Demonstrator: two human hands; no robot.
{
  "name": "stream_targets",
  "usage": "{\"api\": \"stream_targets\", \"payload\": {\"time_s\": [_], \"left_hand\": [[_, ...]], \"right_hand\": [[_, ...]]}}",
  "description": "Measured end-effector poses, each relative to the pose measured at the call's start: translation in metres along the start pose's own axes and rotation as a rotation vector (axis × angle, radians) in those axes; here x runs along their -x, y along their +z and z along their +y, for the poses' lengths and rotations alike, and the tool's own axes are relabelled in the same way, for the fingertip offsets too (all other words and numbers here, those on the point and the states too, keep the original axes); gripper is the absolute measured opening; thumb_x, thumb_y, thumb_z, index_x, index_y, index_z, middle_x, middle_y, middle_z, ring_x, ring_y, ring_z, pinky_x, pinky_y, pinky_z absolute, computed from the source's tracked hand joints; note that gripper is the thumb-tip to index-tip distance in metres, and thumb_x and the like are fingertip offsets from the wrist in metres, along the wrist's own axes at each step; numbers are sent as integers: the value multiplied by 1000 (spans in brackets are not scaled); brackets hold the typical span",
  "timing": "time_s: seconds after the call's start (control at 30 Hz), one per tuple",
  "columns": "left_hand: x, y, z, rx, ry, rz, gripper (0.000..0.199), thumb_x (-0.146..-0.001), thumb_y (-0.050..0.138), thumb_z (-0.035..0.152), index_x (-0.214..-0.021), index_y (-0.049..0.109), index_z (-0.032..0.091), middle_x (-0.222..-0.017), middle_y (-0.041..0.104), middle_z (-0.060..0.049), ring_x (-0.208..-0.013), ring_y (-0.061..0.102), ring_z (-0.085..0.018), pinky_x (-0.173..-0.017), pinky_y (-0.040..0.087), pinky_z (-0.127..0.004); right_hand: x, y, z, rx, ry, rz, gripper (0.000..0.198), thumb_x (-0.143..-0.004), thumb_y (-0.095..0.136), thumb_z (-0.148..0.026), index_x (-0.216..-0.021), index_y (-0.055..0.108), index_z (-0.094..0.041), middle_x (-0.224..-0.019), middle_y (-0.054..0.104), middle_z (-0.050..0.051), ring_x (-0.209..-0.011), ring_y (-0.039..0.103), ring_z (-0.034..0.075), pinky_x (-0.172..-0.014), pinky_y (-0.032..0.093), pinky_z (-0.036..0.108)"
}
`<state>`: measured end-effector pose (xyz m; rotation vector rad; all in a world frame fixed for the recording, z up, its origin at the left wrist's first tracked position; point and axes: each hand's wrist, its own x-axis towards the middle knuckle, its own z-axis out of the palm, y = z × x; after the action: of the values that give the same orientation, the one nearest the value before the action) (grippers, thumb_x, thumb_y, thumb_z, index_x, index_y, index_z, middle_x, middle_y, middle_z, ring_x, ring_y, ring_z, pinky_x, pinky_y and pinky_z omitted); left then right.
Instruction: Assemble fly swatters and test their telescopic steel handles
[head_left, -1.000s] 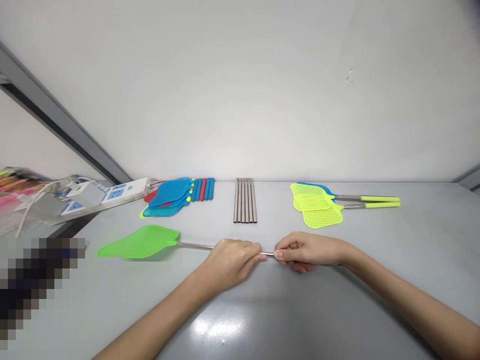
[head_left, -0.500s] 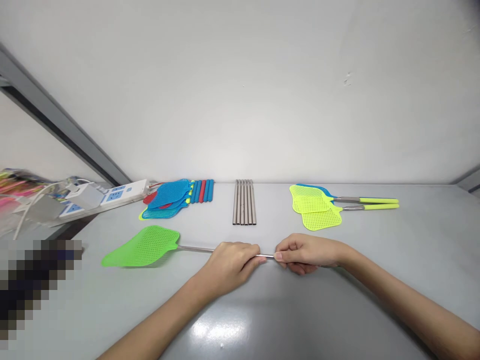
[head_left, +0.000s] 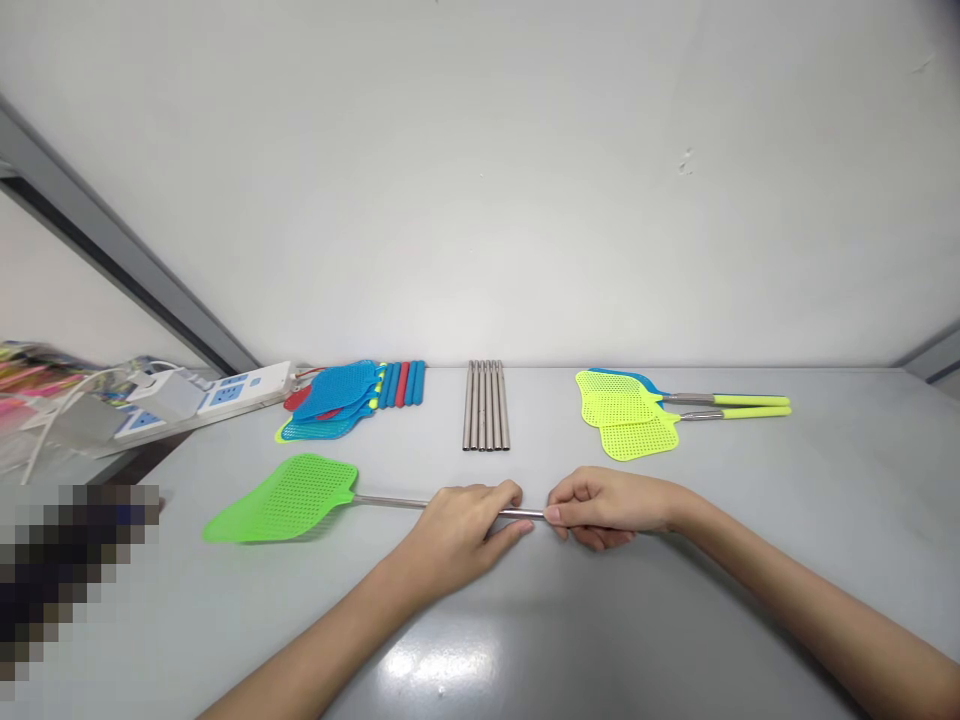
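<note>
A fly swatter with a bright green mesh head (head_left: 289, 500) and a thin metal rod lies crosswise in front of me, its head to the left. My left hand (head_left: 469, 525) is around the middle of the rod, with thumb and forefinger slightly apart so the metal shows between them. Close by on the right, my right hand (head_left: 611, 508) pinches the rod's other end between thumb and fingers. Those fingers hide the very tip of the rod, so I cannot tell whether a grip is on it.
Behind my hands, several metal tubes (head_left: 486, 405) lie side by side. Blue and red swatter heads (head_left: 334, 395) with coloured grips (head_left: 403, 384) are at back left, beside a power strip (head_left: 244, 388). Yellow swatters (head_left: 637, 435) with a blue one beneath lie at back right.
My left thumb and forefinger have loosened and parted a little, baring more of the rod. The right hand keeps its pinch. The whole view has shifted slightly.
</note>
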<state>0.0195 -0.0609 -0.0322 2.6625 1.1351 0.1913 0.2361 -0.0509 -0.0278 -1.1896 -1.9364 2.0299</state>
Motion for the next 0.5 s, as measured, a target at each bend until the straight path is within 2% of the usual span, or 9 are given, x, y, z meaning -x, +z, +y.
{"api": "stream_targets", "payload": {"time_s": [0.5], "left_hand": [[-1, 1, 1, 10, 25, 17, 27, -87, 33, 40, -103, 47, 24, -80, 63, 1, -70, 58, -14, -58, 37, -23]], "right_hand": [[0, 1, -1, 25, 9, 8, 34, -78, 47, -47, -72, 54, -13, -50, 46, -4, -39, 39, 5, -33, 28, 15]]}}
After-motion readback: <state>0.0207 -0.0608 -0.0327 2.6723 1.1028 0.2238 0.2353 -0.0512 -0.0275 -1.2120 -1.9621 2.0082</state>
